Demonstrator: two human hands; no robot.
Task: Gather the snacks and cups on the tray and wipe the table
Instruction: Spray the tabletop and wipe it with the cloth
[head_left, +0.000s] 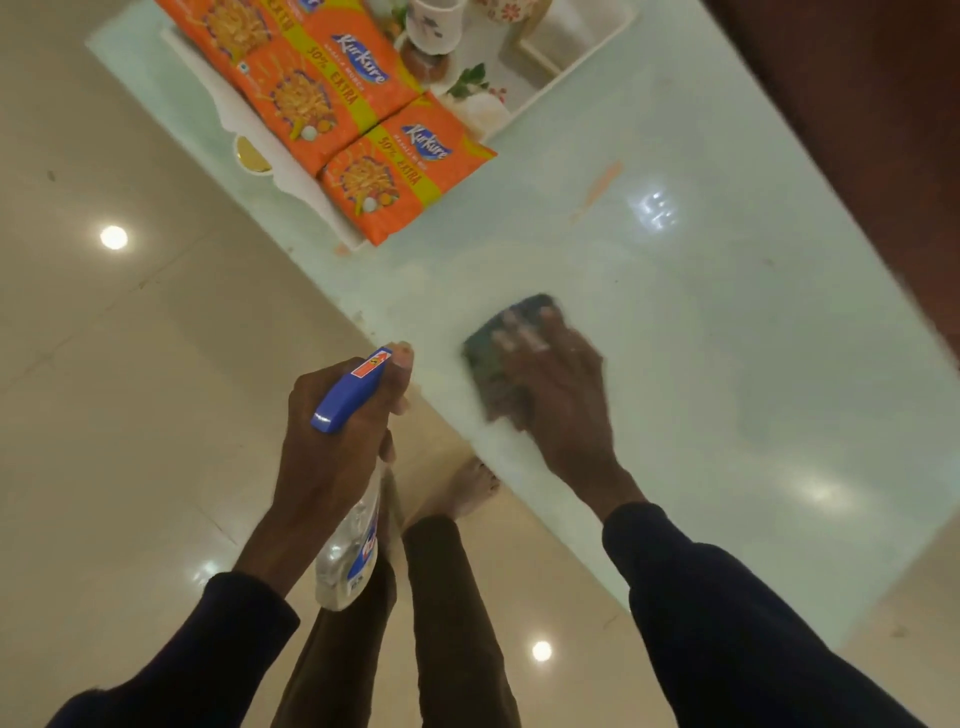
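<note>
A pale green glass table (701, 322) runs from top left to lower right. My right hand (550, 384) presses a dark folded cloth (498, 338) flat on it near the table's left edge; hand and cloth are blurred. My left hand (332, 431) grips a clear spray bottle (353, 551) by its blue trigger head (350, 389), held off the table's edge over the floor. At the top, a white tray (545, 78) carries orange snack packets (332, 104) and a white patterned cup (434, 26). One packet (400, 171) overhangs the tray's near rim.
A pinkish smear (597, 187) marks the glass beyond the cloth. A dark brown surface (857, 130) borders the table at the right. Glossy beige floor tiles (130, 364) lie to the left. My legs and a bare foot (467, 493) stand by the table's edge.
</note>
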